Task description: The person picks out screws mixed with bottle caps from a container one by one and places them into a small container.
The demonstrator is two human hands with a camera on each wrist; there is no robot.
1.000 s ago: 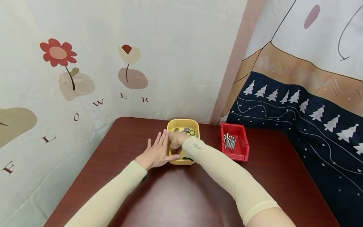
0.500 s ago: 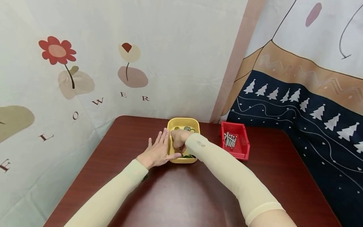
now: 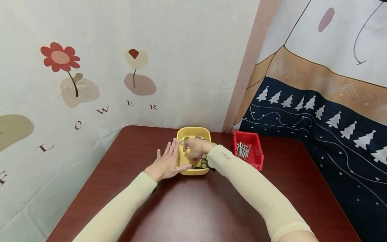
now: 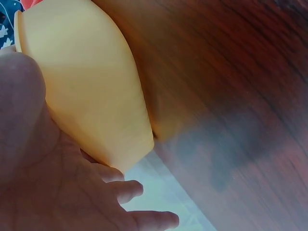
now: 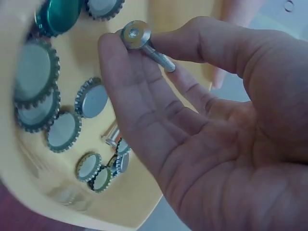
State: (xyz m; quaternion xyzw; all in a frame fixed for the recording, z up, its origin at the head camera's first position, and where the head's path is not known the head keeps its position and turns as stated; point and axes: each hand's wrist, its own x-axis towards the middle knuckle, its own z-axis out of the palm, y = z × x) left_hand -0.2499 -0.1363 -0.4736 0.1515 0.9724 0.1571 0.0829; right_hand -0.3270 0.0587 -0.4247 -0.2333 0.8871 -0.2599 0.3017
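Observation:
A yellow plastic bin (image 3: 193, 129) stands near the table's back edge, with several crimped bottle caps (image 5: 91, 98) inside. My right hand (image 3: 199, 148) is over the bin, pinching a silver bolt (image 5: 136, 36) between thumb and fingertips; the bolt's round head faces the right wrist camera. Another shiny metal piece, which looks like a bolt (image 5: 110, 134), lies among the caps. Against the bin's left side my left hand (image 3: 164, 165) rests with straight fingers, its thumb reaching across the near left corner. In the left wrist view the palm (image 4: 57, 187) is beside the bin's outer wall (image 4: 96, 86).
To the right of the yellow bin stands a red bin (image 3: 256, 148) holding several silver bolts (image 3: 243, 150). Both sit on a dark reddish wooden table (image 3: 193, 208). A printed cloth (image 3: 187, 67) hangs right behind the table's back edge.
My right hand has risen from the bottom of the yellow bin and shifted slightly right; a bolt now shows in its fingers. The left hand stays against the bin.

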